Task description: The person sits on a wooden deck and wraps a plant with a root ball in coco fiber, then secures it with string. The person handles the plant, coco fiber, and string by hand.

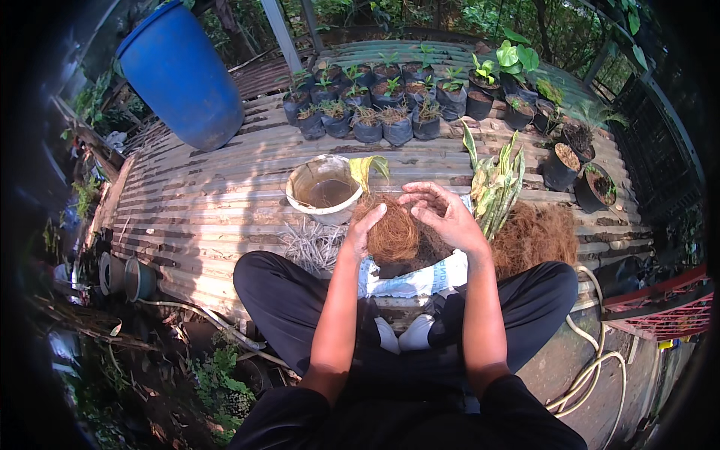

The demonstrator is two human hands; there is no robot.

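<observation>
My left hand (360,232) grips the side of a ball of brown coconut fibre (392,232), its thumb pointing up. Just right of the ball, my right hand (441,211) has its fingers curled and apart; nothing is plainly held in it. A yellowing leaf (368,169) rises behind the ball and overlaps a bucket rim; where its base sits is hidden. Below my hands, dark potting soil (436,247) lies on an opened printed sack (419,282). A loose heap of coconut fibre (537,239) is on the right, beside variegated snake plant leaves (498,185).
A worn bucket (326,188) of murky water stands ahead-left, with grey dry strips (312,246) before it. Potted seedlings (388,95) in black bags line the back of the corrugated sheet (225,180). A blue barrel (183,79), a hose (590,365) and a red crate (661,306) are around.
</observation>
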